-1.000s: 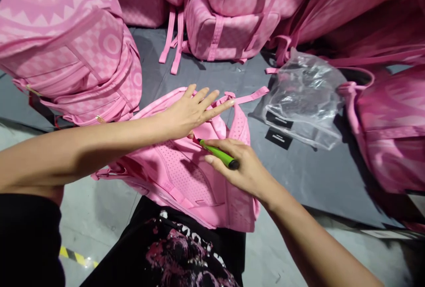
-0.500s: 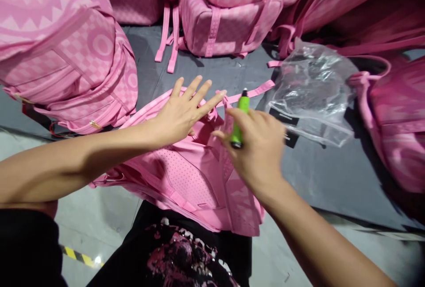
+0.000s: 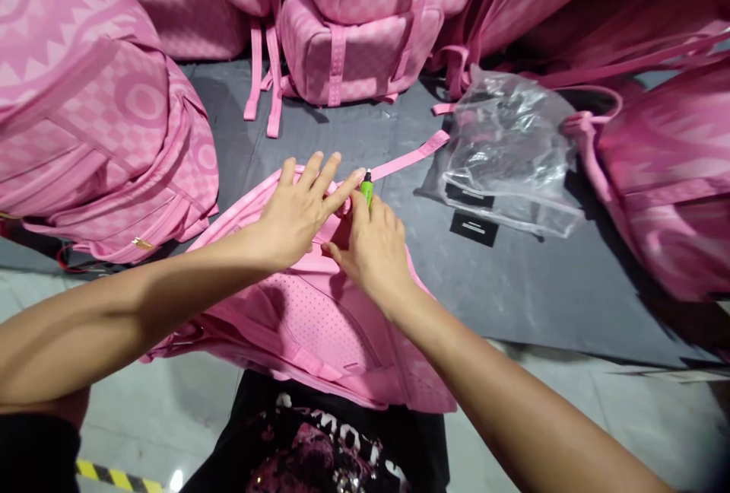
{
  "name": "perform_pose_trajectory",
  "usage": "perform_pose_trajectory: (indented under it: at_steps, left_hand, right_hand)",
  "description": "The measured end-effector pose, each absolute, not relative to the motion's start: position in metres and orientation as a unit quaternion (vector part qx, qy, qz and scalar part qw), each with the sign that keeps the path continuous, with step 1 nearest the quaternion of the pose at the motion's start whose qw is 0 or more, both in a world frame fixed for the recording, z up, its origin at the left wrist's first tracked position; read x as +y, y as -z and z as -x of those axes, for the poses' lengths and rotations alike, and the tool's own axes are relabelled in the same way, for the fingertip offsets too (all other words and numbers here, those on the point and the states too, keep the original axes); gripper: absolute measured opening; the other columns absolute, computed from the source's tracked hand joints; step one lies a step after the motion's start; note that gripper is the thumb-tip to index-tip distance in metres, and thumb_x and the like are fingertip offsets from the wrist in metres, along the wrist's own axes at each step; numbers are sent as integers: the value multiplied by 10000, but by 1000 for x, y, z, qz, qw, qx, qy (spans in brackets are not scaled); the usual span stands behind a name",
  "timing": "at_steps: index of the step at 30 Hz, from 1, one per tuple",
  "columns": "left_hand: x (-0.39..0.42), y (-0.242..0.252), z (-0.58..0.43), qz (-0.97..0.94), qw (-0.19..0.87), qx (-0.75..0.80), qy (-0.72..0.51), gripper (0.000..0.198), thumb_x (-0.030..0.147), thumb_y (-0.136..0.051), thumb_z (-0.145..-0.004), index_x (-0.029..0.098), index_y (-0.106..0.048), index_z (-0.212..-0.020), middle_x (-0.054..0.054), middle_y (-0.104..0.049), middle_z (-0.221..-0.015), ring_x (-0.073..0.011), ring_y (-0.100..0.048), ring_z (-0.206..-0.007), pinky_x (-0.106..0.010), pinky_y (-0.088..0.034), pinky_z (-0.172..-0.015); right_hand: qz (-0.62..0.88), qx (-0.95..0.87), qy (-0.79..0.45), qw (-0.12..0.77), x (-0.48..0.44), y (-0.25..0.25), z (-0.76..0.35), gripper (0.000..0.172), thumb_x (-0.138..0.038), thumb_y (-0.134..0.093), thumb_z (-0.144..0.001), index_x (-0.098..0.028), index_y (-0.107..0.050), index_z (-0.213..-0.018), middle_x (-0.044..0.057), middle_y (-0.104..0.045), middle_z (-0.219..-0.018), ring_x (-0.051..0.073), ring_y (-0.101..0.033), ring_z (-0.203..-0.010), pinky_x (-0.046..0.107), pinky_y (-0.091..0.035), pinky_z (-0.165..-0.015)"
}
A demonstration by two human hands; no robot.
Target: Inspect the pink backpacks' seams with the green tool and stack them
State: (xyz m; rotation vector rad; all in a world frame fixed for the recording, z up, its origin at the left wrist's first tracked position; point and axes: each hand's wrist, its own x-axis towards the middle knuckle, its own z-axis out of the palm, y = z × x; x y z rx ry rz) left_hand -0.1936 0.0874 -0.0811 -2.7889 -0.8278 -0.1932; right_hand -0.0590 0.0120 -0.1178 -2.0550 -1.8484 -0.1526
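A pink backpack (image 3: 319,310) lies across the table edge and my lap, its dotted back panel and straps facing up. My left hand (image 3: 302,215) rests on its upper part with the fingers spread. Close beside it, my right hand (image 3: 376,249) is closed around a short green stick-shaped tool (image 3: 366,190) with a black tip; its exact kind is unclear. The hand hides most of the tool. Beyond both hands, a loose pink strap (image 3: 411,156) stretches to the right over the table.
A clear plastic bag (image 3: 513,143) lies on the dark table (image 3: 456,303) at right, with black cards (image 3: 473,227) under and beside it. More pink backpacks stand at the left (image 3: 108,120), back (image 3: 365,44) and right (image 3: 673,189). Yellow-black tape (image 3: 117,475) marks the floor.
My right hand has moved left with the green tool, close to my left hand and onto the backpack. The left hand stays spread in nearly the same place on the backpack.
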Motion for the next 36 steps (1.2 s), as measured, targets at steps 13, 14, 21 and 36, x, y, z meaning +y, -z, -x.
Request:
perform_pose_trajectory:
  at_steps: [13,14,21,36]
  left_hand:
    - [87,70,181,933,119,-334,-64,691,260,-479,-995,192,-172,-1611,-170,-212,-1663,-367,-290,-1481,-596,-250,-1185]
    - [87,70,181,933,118,-334,-62,676,252,-468,-998,190,-185,-1608,-168,-221,-1660,-366,-296,-1476,-595,-253,-1183]
    - [90,67,182,935,116,-330,-63,681,245,-512,-974,201,-234,-1594,-154,-289,-1634,-354,-359,-1431,-556,-304,-1154]
    - [79,65,188,888,88,-450,-31,760,266,-605,-919,290,-243,-1587,-150,-115,-1692,-408,-192,-1523,-581,-321,-1107]
  right_hand:
    - [749,-650,-30,127,17,110,53,897,-258,-799,-766,-111,-324,-1512,243,-420,-1527,394,-474,-1331,547,-433,-1059]
    - [748,-651,-28,130,17,111,53,884,-252,-789,-772,-122,-325,-1513,238,-419,-1531,394,-476,-1330,552,-436,-1054]
    - [715,-676,-12,177,14,118,42,754,-262,-711,-835,-123,-369,-1492,230,-466,-1501,390,-485,-1340,567,-444,-1057]
    - [524,-798,-232,187,-17,56,15,276,-194,-547,-965,-206,-711,-1186,41,-788,-1084,153,-753,-864,257,-567,-762]
